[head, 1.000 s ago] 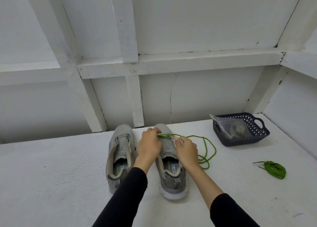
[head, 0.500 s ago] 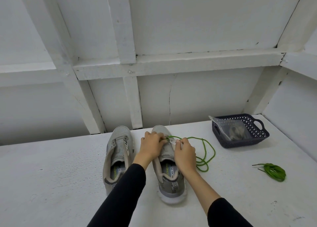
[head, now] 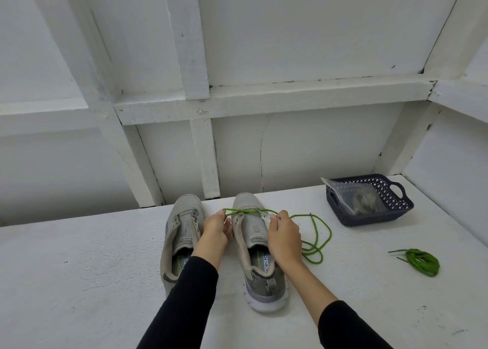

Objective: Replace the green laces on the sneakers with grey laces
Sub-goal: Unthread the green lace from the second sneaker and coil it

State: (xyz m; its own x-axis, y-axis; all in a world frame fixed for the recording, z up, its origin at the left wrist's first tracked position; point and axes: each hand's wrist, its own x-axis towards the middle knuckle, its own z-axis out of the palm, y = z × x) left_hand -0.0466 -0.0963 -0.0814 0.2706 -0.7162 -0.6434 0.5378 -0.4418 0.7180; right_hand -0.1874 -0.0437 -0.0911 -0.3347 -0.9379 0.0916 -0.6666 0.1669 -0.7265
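Both hands [head: 250, 232] have pulled green lace [head: 248, 211] wider.

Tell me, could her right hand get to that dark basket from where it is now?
Probably yes: bare table lies between the right hand and the basket, but the hand is busy holding the green lace.

Two sneakers [head: 224, 243] stand left of the basket [head: 369, 203]; a lace bundle [head: 422, 262] lies nearer.
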